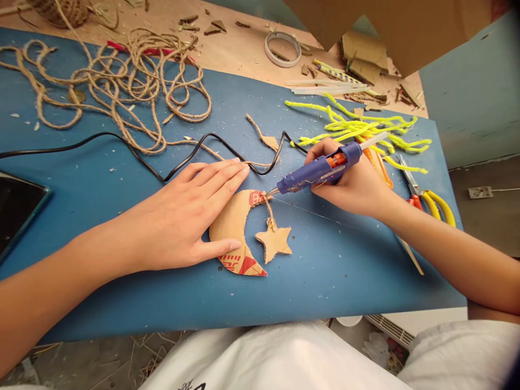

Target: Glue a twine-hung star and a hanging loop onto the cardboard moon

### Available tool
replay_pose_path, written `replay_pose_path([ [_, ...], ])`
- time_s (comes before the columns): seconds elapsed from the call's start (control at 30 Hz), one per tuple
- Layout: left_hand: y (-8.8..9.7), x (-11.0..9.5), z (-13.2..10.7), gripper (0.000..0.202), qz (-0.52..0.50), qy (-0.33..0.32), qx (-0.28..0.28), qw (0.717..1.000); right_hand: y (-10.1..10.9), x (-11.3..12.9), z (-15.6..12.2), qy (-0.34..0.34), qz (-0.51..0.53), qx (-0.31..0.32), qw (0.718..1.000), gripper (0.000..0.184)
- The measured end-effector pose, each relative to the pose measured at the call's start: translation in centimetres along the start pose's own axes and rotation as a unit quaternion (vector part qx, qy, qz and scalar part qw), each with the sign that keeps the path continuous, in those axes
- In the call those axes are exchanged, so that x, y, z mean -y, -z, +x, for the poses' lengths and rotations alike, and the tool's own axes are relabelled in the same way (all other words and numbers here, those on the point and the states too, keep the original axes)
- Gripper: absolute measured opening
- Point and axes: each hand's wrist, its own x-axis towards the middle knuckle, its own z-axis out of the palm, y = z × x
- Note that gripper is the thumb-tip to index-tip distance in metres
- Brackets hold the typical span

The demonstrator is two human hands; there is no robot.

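A cardboard crescent moon [227,233] with red print lies on the blue table, and my left hand [190,214] presses flat over its left side, fingers stretched out. In my right hand [353,184] is a blue hot glue gun [312,172], a clear glue stick poking from its back. Its nozzle touches or nearly touches the moon's upper tip, where a short piece of twine [268,208] is attached. From that twine hangs a small cardboard star [275,241], lying flat within the moon's curve. A thin glue strand trails rightward from the tip.
Loose twine [134,92] is heaped at the back left, with the gun's black cord [207,138] crossing before it. Yellow-green fuzzy stems [345,127] and scissors [426,197] lie right. A tape roll [283,50] sits behind; a dark-screened device [18,208] is at left.
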Motion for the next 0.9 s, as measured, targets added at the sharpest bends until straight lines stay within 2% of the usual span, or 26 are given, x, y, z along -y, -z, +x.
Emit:
replay_pose_path([
  [0.67,0.1,0.0,0.3,0.101,-0.012,0.001,0.004,1.0,0.2,-0.6,-0.1,0.019,-0.004,0.033,0.999,0.034],
  [0.9,0.6,-0.2,0.5,0.104,-0.028,0.013,0.022,0.999,0.5,-1.1,-0.2,0.038,-0.017,0.03,0.999,0.033],
])
